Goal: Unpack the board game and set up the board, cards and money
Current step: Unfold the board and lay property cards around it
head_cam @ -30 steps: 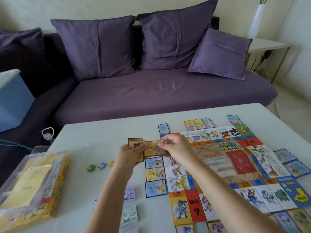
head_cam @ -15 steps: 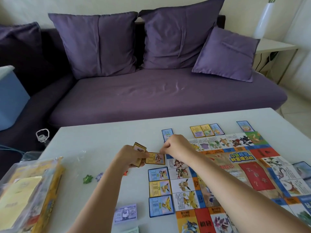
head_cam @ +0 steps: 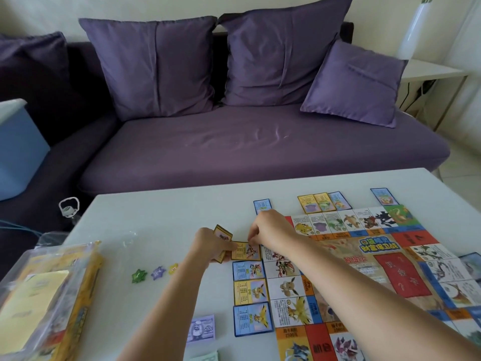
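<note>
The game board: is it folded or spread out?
Spread out. The game board lies flat on the table, its squares and centre panel face up.

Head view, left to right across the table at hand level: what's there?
Game box → green star token → purple star token → yellow token → left hand gripping card stack → single card pinched by right hand → game board.
</note>
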The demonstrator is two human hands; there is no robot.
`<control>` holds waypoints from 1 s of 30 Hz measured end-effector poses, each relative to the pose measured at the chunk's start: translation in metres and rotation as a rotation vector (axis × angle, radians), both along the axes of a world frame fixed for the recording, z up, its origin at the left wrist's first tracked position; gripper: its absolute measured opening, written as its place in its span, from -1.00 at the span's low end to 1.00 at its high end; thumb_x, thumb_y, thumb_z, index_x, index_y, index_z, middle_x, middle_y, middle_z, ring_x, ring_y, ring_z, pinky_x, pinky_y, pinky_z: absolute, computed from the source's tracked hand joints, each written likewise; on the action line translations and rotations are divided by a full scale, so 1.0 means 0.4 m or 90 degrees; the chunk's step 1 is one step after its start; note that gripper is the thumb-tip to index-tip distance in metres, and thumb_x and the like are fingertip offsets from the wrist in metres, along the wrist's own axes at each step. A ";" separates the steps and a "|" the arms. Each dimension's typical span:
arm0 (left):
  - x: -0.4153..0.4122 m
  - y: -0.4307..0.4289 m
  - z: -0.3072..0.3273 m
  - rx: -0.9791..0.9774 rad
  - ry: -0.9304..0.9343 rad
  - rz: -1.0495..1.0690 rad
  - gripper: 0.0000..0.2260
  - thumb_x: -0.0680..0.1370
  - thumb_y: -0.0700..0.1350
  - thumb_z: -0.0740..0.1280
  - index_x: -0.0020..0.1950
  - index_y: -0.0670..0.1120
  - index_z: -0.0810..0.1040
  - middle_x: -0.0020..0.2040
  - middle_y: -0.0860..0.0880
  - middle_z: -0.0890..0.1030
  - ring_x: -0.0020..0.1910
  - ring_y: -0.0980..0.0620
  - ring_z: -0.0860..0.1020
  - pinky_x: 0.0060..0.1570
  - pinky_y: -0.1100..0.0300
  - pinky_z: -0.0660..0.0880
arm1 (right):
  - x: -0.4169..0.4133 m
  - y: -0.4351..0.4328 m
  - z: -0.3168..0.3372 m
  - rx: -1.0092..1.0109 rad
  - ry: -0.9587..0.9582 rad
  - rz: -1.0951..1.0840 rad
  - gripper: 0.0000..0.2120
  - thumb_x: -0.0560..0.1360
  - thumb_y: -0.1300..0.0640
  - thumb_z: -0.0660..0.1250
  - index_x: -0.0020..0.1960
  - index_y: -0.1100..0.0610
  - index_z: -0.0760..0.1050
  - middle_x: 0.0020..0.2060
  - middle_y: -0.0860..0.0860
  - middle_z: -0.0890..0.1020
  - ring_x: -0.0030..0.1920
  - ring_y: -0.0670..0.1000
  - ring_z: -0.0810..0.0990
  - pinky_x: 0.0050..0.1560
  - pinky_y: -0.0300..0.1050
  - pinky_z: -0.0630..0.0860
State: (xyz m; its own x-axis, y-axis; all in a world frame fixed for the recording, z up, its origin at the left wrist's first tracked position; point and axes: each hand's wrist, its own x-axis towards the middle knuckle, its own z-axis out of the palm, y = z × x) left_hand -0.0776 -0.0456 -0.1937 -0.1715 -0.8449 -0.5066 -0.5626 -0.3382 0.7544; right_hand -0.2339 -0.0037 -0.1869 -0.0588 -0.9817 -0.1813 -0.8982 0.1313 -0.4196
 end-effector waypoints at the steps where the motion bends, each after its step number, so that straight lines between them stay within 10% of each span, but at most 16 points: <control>1: 0.000 0.001 0.001 -0.006 -0.008 -0.005 -0.77 0.37 -0.24 0.53 -0.12 -0.27 0.52 -0.19 -0.25 0.67 -0.36 -0.07 0.61 -0.18 0.07 0.61 | 0.001 0.000 0.000 0.001 0.004 -0.003 -0.85 0.42 0.13 0.45 -0.02 0.07 0.70 -0.04 0.00 0.71 0.11 0.02 0.61 0.11 -0.08 0.56; 12: 0.011 0.021 0.040 -0.006 -0.026 0.034 -0.77 0.54 -0.11 0.34 -0.27 -0.20 0.49 -0.40 -0.10 0.56 -0.55 0.05 0.48 -0.60 0.36 0.37 | 0.001 0.007 0.007 -0.004 0.008 0.006 -0.84 0.44 0.14 0.43 0.00 0.09 0.69 -0.03 -0.01 0.69 -0.03 0.00 0.63 0.06 -0.08 0.58; 19: 0.044 0.077 0.112 0.108 0.387 0.049 -0.77 0.62 -0.30 0.11 0.03 -0.25 0.56 -0.12 -0.17 0.64 -0.15 -0.07 0.63 -0.18 0.09 0.60 | -0.013 0.063 0.053 -0.112 -0.253 -0.077 -0.83 0.55 0.15 0.31 0.04 0.16 0.66 -0.09 -0.06 0.69 -0.15 -0.13 0.63 -0.10 -0.25 0.56; 26: 0.013 0.173 0.148 -0.020 0.374 -0.025 -0.89 0.53 -0.33 0.30 0.00 -0.21 0.59 -0.16 -0.17 0.69 -0.23 -0.08 0.66 -0.23 0.11 0.62 | -0.044 0.200 0.132 -0.119 -0.676 -0.194 -0.79 0.59 0.11 0.27 0.03 0.21 0.62 -0.16 0.09 0.70 -0.17 0.00 0.67 -0.13 -0.23 0.58; 30: -0.023 0.228 0.148 -0.101 0.264 -0.077 -0.84 0.42 -0.22 0.48 -0.05 -0.24 0.62 -0.17 -0.17 0.70 -0.18 -0.14 0.68 -0.06 -0.07 0.61 | -0.057 0.273 0.161 -0.103 -0.549 -0.136 -0.85 0.45 0.09 0.44 0.02 0.04 0.63 -0.11 -0.03 0.70 -0.08 -0.10 0.67 0.00 -0.27 0.56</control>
State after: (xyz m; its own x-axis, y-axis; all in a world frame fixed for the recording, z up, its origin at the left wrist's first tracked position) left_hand -0.0870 0.0455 -0.1346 -0.4343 -0.8682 -0.2401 -0.2302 -0.1508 0.9614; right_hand -0.2567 0.1056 -0.1225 -0.1508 -0.9827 -0.1074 -0.2267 0.1401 -0.9638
